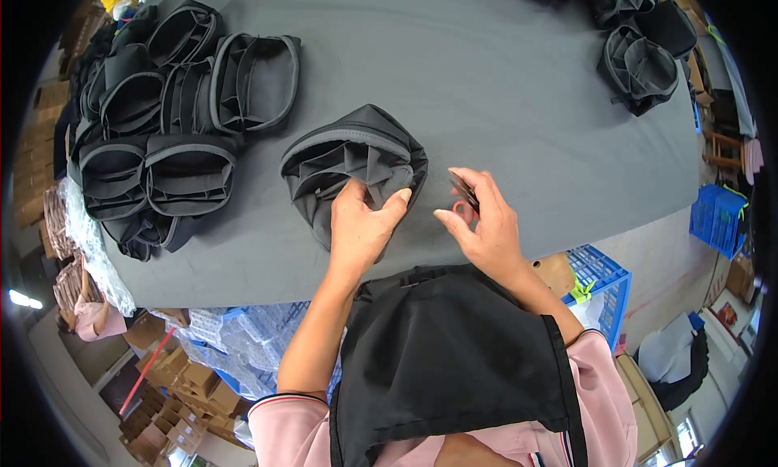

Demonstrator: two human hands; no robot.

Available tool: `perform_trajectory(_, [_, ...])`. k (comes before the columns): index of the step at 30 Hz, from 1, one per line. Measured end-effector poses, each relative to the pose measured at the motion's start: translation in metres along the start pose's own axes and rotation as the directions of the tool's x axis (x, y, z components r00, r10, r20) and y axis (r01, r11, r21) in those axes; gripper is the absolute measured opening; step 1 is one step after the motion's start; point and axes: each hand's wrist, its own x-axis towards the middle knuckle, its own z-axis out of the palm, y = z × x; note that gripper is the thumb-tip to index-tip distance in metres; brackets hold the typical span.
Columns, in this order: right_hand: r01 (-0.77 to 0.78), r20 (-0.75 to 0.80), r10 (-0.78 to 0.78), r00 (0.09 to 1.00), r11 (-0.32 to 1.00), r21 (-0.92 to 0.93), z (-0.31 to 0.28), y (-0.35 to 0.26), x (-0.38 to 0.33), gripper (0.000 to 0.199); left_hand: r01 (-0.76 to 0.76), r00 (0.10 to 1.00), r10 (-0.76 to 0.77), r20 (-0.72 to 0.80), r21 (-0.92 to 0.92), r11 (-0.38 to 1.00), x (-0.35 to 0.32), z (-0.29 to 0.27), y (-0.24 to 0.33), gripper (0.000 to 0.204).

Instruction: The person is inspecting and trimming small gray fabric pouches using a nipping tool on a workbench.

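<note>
A black fabric pouch point(348, 139) with inner pockets and a grey-edged opening lies on the table in front of me. My left hand point(361, 228) pinches its near inner edge between thumb and fingers. Just to the right, my right hand point(490, 224) is closed around small thread snips point(463, 193) with dark blades and a red finger ring. The snips are apart from the pouch. Part of their handle is hidden by my fingers.
Several similar black pouches point(255, 82) are stacked at the left of the grey table point(519, 86). More pouches point(640, 66) sit at the far right. Below the near edge stand a blue crate point(608, 277) and clear plastic wrapping point(259, 337). Another person point(93, 317) is at the far left.
</note>
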Motion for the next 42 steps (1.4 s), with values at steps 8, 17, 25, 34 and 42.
perform_trajectory(8, [0.144,-0.043,-0.145,0.988,0.989,-0.032,0.002,-0.003,0.007,0.027,0.012,1.000,-0.010,0.013,-0.158,0.987,0.001,0.001,-0.002,0.030])
perform_trajectory(17, [0.157,-0.033,-0.164,0.986,0.977,-0.145,0.002,-0.008,0.011,0.026,-0.121,0.992,0.118,-0.040,-0.084,0.989,-0.001,0.010,-0.005,0.029])
perform_trajectory(25, [0.238,-0.025,-0.258,0.966,0.921,-0.308,-0.005,-0.014,0.010,0.027,-0.083,0.995,0.085,-0.045,0.048,0.995,-0.003,0.012,-0.001,0.030])
perform_trajectory(34, [0.257,0.048,-0.267,0.962,0.839,-0.480,-0.015,-0.026,0.012,0.028,-0.124,0.991,0.126,-0.053,0.029,0.992,-0.003,0.020,-0.010,0.030])
perform_trajectory(42, [0.226,0.125,-0.195,0.973,0.920,-0.320,-0.021,-0.017,0.020,0.022,-0.092,0.995,0.095,-0.035,0.072,0.993,-0.002,0.018,-0.011,0.028])
